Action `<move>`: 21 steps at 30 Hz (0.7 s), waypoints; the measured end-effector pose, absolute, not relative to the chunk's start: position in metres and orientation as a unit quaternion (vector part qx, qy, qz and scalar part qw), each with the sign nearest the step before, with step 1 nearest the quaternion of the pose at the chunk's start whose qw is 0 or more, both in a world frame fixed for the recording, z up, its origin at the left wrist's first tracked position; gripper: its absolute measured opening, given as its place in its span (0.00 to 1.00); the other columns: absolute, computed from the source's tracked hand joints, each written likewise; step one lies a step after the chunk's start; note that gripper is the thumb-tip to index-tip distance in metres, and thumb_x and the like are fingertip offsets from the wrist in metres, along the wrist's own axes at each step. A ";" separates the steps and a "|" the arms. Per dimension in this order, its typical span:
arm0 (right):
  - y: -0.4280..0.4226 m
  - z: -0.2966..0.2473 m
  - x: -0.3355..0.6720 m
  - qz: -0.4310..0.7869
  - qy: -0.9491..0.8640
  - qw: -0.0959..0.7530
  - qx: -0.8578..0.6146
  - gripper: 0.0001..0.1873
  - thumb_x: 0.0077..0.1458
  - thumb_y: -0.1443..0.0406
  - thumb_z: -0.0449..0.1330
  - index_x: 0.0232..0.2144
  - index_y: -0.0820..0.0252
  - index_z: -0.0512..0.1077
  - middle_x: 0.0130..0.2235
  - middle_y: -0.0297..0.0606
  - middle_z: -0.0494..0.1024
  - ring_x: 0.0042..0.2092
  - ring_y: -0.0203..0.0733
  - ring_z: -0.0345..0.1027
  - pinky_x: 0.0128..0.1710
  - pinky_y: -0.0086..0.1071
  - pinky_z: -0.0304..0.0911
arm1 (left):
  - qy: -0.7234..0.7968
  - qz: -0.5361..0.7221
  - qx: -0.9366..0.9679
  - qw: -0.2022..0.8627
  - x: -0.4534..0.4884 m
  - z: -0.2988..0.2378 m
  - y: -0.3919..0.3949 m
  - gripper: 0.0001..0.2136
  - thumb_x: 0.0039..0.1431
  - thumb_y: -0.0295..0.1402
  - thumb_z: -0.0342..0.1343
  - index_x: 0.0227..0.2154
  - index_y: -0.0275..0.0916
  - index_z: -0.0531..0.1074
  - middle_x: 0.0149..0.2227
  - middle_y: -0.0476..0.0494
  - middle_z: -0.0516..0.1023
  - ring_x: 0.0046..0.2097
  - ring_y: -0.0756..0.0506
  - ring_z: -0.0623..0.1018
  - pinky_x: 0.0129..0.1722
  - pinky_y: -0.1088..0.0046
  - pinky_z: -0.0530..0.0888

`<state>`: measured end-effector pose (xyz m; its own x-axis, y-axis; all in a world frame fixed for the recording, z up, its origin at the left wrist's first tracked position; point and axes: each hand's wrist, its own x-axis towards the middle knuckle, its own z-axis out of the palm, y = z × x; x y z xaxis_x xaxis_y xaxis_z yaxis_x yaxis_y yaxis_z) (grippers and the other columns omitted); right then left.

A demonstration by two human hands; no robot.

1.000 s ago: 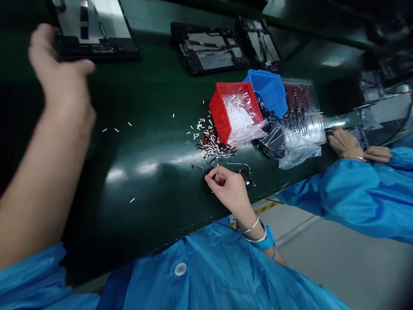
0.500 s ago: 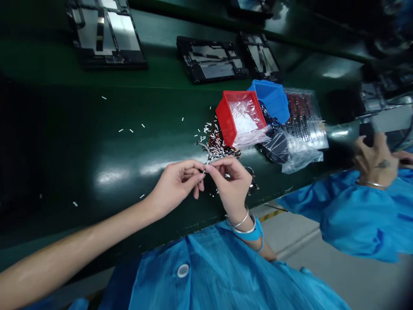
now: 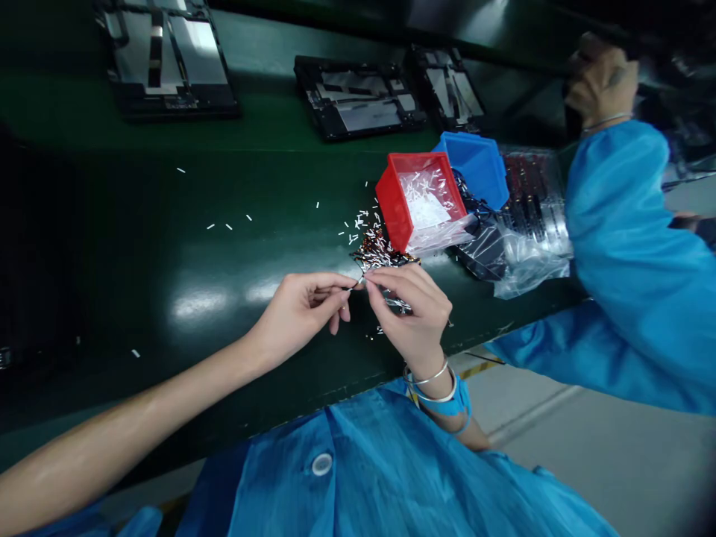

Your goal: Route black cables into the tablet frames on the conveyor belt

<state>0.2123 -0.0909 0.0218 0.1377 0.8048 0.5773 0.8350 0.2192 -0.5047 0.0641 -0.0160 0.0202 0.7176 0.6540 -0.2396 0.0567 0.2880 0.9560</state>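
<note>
My left hand (image 3: 305, 302) pinches a thin dark cable (image 3: 359, 282) between thumb and forefinger, over the bench. At the cable's other side my right hand (image 3: 411, 302) has its thumb and forefinger closed on it; the fingers hide most of this small part. Just beyond the hands lies a pile of small parts (image 3: 377, 250), black and orange pieces mixed with short white strips. A few more small pieces (image 3: 398, 304) lie partly hidden under my right hand. Behind the pile, a red bin (image 3: 394, 212) lies tilted, with a clear bag of white strips (image 3: 428, 201) in it.
A blue bin (image 3: 481, 171), a plastic bag (image 3: 531, 265) and a clear tray of parts (image 3: 534, 194) stand to the right. Opened flat devices (image 3: 363, 101) line the raised back ledge. Loose white strips dot the green bench (image 3: 128, 253). A co-worker's blue sleeve (image 3: 626, 224) reaches in at right.
My right hand has shifted slightly right, its fingers drawn a little off my left fingertips. The curved grey cable end above my fingers no longer shows. The co-worker's arm has swung up toward the back.
</note>
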 end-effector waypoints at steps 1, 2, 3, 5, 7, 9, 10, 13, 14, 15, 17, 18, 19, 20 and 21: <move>-0.091 0.022 0.212 -0.015 -0.659 0.424 -0.622 0.07 0.54 0.73 0.60 0.32 0.56 0.75 0.32 0.37 0.82 0.35 0.38 0.75 0.35 0.37 0.70 | 0.319 0.203 0.559 0.738 0.064 0.021 -0.015 0.09 0.54 0.27 0.53 0.34 0.32 0.77 0.21 0.49 0.73 0.19 0.54 0.70 0.21 0.79 0.69; -0.090 0.022 0.212 -0.012 -0.662 0.423 -0.618 0.07 0.54 0.73 0.60 0.32 0.56 0.75 0.33 0.37 0.82 0.35 0.38 0.75 0.35 0.37 0.70 | 0.322 0.203 0.560 0.736 0.064 0.021 -0.015 0.09 0.55 0.27 0.53 0.34 0.32 0.77 0.21 0.49 0.73 0.19 0.54 0.70 0.21 0.79 0.68; -0.090 0.023 0.212 -0.009 -0.665 0.421 -0.616 0.06 0.54 0.72 0.61 0.32 0.56 0.74 0.33 0.37 0.82 0.35 0.38 0.75 0.35 0.37 0.70 | 0.325 0.203 0.567 0.729 0.064 0.021 -0.014 0.09 0.55 0.27 0.53 0.34 0.32 0.77 0.21 0.49 0.73 0.19 0.54 0.69 0.21 0.79 0.68; -0.091 0.023 0.211 -0.011 -0.667 0.416 -0.619 0.05 0.54 0.71 0.61 0.32 0.56 0.74 0.32 0.36 0.81 0.35 0.39 0.75 0.35 0.37 0.70 | 0.330 0.205 0.590 0.708 0.063 0.022 -0.014 0.10 0.55 0.27 0.52 0.35 0.33 0.78 0.20 0.49 0.72 0.19 0.54 0.69 0.20 0.80 0.67; -0.092 0.024 0.209 -0.027 -0.663 0.417 -0.622 0.05 0.54 0.71 0.62 0.32 0.55 0.74 0.31 0.35 0.81 0.34 0.39 0.75 0.34 0.36 0.70 | 0.335 0.203 0.610 0.689 0.062 0.021 -0.015 0.11 0.55 0.26 0.52 0.36 0.33 0.78 0.20 0.49 0.72 0.19 0.55 0.68 0.20 0.80 0.67; -0.093 0.024 0.208 -0.051 -0.666 0.418 -0.616 0.08 0.53 0.72 0.62 0.33 0.54 0.74 0.31 0.34 0.81 0.34 0.39 0.75 0.33 0.35 0.70 | 0.337 0.195 0.619 0.682 0.062 0.019 -0.015 0.12 0.55 0.26 0.51 0.38 0.33 0.78 0.20 0.49 0.72 0.19 0.55 0.68 0.20 0.80 0.66; -0.093 0.024 0.208 -0.063 -0.673 0.414 -0.610 0.09 0.53 0.73 0.62 0.35 0.54 0.74 0.32 0.34 0.82 0.34 0.39 0.75 0.33 0.36 0.70 | 0.338 0.193 0.620 0.681 0.062 0.018 -0.016 0.12 0.55 0.26 0.51 0.38 0.33 0.78 0.20 0.49 0.72 0.18 0.55 0.68 0.20 0.80 0.66; -0.092 0.023 0.208 -0.079 -0.699 0.391 -0.594 0.10 0.53 0.74 0.62 0.37 0.55 0.74 0.34 0.37 0.82 0.35 0.40 0.75 0.34 0.36 0.70 | 0.329 0.202 0.643 0.662 0.060 0.017 -0.016 0.12 0.55 0.26 0.50 0.36 0.34 0.79 0.21 0.49 0.73 0.19 0.54 0.68 0.21 0.80 0.66; -0.092 0.023 0.208 -0.081 -0.704 0.384 -0.592 0.10 0.53 0.74 0.61 0.36 0.56 0.74 0.33 0.38 0.82 0.35 0.40 0.75 0.34 0.36 0.70 | 0.325 0.207 0.656 0.649 0.060 0.018 -0.015 0.12 0.55 0.25 0.50 0.36 0.34 0.79 0.21 0.49 0.73 0.20 0.54 0.68 0.21 0.80 0.66; -0.091 0.023 0.208 -0.080 -0.707 0.379 -0.592 0.09 0.53 0.74 0.61 0.34 0.57 0.74 0.32 0.38 0.81 0.34 0.40 0.74 0.33 0.36 0.70 | 0.322 0.212 0.670 0.635 0.060 0.019 -0.015 0.12 0.55 0.25 0.50 0.35 0.35 0.79 0.21 0.49 0.73 0.20 0.54 0.68 0.22 0.80 0.66; -0.089 0.023 0.208 -0.069 -0.706 0.373 -0.598 0.07 0.54 0.73 0.60 0.32 0.56 0.74 0.31 0.37 0.81 0.34 0.39 0.73 0.33 0.36 0.70 | 0.315 0.208 0.696 0.610 0.059 0.022 -0.012 0.12 0.55 0.25 0.51 0.33 0.36 0.80 0.22 0.48 0.74 0.22 0.54 0.68 0.22 0.81 0.65; -0.089 0.023 0.208 -0.059 -0.705 0.371 -0.602 0.07 0.54 0.73 0.60 0.32 0.56 0.74 0.31 0.37 0.81 0.33 0.39 0.73 0.33 0.36 0.70 | 0.312 0.205 0.707 0.600 0.059 0.024 -0.011 0.12 0.55 0.25 0.50 0.33 0.37 0.80 0.23 0.48 0.75 0.23 0.53 0.69 0.22 0.81 0.64; -0.088 0.023 0.208 -0.047 -0.703 0.369 -0.605 0.07 0.54 0.72 0.59 0.31 0.56 0.74 0.31 0.36 0.81 0.34 0.39 0.73 0.34 0.36 0.70 | 0.309 0.202 0.716 0.593 0.059 0.026 -0.009 0.12 0.55 0.25 0.50 0.32 0.37 0.80 0.24 0.47 0.76 0.23 0.53 0.69 0.22 0.80 0.64; -0.088 0.024 0.207 -0.036 -0.701 0.370 -0.608 0.07 0.55 0.72 0.59 0.30 0.56 0.73 0.31 0.36 0.81 0.34 0.39 0.73 0.34 0.36 0.70 | 0.307 0.199 0.721 0.588 0.058 0.028 -0.008 0.12 0.54 0.24 0.50 0.31 0.37 0.80 0.25 0.47 0.77 0.24 0.53 0.70 0.22 0.80 0.65; -0.088 0.024 0.207 -0.027 -0.700 0.371 -0.610 0.07 0.55 0.72 0.59 0.30 0.56 0.73 0.31 0.36 0.80 0.34 0.39 0.73 0.34 0.36 0.70 | 0.307 0.196 0.723 0.587 0.058 0.029 -0.006 0.12 0.54 0.24 0.50 0.31 0.37 0.80 0.26 0.47 0.77 0.24 0.53 0.70 0.23 0.80 0.65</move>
